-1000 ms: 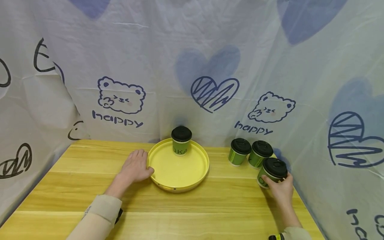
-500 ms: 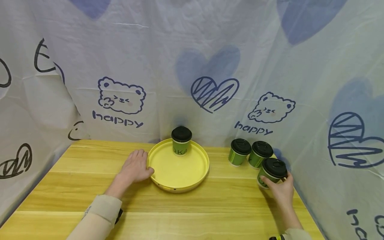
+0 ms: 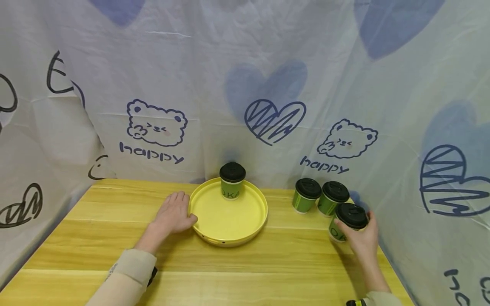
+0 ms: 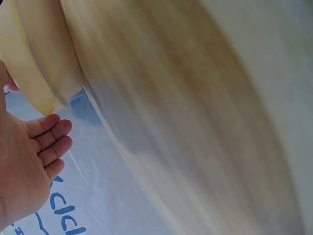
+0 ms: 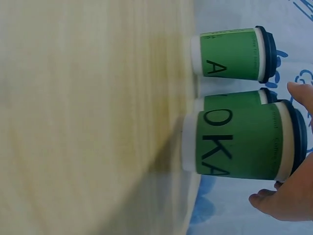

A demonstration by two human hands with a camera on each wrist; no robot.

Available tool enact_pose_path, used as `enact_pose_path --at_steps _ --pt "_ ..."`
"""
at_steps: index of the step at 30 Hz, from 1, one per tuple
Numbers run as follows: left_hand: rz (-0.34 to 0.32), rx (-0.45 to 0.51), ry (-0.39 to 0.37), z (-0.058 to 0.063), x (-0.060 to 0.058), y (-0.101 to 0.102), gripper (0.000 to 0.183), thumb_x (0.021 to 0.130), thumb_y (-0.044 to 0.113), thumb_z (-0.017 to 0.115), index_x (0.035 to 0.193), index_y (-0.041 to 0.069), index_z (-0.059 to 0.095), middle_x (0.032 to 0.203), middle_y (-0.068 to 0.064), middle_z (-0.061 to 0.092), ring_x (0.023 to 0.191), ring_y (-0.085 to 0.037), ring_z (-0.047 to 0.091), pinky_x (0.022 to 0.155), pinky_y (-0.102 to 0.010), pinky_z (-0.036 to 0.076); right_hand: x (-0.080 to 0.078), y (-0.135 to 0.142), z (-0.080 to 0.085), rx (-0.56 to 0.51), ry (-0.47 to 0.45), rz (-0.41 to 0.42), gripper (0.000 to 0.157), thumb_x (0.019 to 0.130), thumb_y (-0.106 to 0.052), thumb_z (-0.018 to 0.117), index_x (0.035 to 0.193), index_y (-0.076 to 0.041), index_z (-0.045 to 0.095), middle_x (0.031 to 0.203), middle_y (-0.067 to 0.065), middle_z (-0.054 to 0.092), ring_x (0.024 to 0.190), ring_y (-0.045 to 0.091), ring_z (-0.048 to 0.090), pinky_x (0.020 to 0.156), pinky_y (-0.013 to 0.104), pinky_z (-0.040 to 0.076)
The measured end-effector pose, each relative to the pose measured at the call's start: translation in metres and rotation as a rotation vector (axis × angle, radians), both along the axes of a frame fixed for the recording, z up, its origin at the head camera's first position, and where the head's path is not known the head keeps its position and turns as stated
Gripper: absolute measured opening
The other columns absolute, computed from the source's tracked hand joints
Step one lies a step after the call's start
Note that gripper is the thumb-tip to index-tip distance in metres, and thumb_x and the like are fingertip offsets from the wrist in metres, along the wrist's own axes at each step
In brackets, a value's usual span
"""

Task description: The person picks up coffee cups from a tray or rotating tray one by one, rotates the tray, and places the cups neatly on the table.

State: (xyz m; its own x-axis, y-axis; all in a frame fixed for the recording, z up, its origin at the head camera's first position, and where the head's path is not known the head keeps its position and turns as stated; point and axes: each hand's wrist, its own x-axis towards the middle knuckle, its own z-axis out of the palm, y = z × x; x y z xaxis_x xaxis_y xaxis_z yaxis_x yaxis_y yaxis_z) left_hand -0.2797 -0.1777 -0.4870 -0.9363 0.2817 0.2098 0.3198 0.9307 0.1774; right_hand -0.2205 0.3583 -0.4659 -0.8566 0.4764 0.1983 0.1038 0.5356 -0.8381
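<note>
My left hand (image 3: pixel 174 213) lies at the left side of a round yellow tray (image 3: pixel 206 219), its fingers straight and its thumb at the rim. In the left wrist view the fingers (image 4: pixel 51 142) extend beside the tray wall (image 4: pixel 41 54). A green paper cup with a black lid (image 3: pixel 231 189) stands upright towards the tray's back. At the right, my right hand (image 3: pixel 363 240) is around the nearest green lidded cup (image 3: pixel 338 231), thumb and fingers spread on either side. The right wrist view shows gaps between this cup (image 5: pixel 244 142) and the thumb and fingertips (image 5: pixel 264 200).
Two more green lidded cups, one at the left (image 3: pixel 304 202) and one beside it (image 3: pixel 328 204), stand upright behind the nearest cup. The wooden table (image 3: pixel 245 276) meets a white printed cloth (image 3: pixel 214 85) at the back and sides.
My right hand has spread and risen slightly, its thumb moving up from the cup's side. The cup stays in place. My left hand, the tray and the other cups look unchanged.
</note>
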Motion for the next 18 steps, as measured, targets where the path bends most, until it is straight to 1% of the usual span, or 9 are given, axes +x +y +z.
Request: enact_pose_path --at_steps 4,11,18 --pt "0.003 -0.001 -0.006 0.003 0.002 0.001 0.063 0.084 0.035 0.065 0.124 -0.012 0.053 0.116 -0.025 0.055 0.108 -0.04 0.049 0.109 -0.057 0.04 0.0 -0.003 0.006 0.036 0.006 -0.007 0.116 0.084 -0.037 0.086 0.166 -0.004 0.011 0.168 0.027 0.02 0.15 0.05 0.026 0.119 0.067 0.026" --pt "0.009 -0.014 -0.022 0.004 0.002 0.001 0.062 0.085 0.035 0.065 0.125 -0.011 0.053 0.117 -0.024 0.055 0.11 -0.04 0.049 0.11 -0.057 0.039 0.002 -0.009 0.016 0.095 0.028 0.006 0.115 0.084 -0.038 0.085 0.167 -0.009 0.011 0.168 0.026 0.018 0.15 0.051 0.024 0.117 0.071 0.026" --pt "0.009 -0.01 -0.02 0.003 0.001 0.0 0.063 0.085 0.035 0.065 0.126 -0.012 0.053 0.12 -0.025 0.055 0.113 -0.041 0.049 0.111 -0.057 0.039 0.001 -0.021 0.026 0.231 0.128 0.037 0.107 0.084 -0.029 0.086 0.164 -0.004 0.02 0.165 0.027 0.027 0.148 0.05 0.029 0.117 0.069 0.028"
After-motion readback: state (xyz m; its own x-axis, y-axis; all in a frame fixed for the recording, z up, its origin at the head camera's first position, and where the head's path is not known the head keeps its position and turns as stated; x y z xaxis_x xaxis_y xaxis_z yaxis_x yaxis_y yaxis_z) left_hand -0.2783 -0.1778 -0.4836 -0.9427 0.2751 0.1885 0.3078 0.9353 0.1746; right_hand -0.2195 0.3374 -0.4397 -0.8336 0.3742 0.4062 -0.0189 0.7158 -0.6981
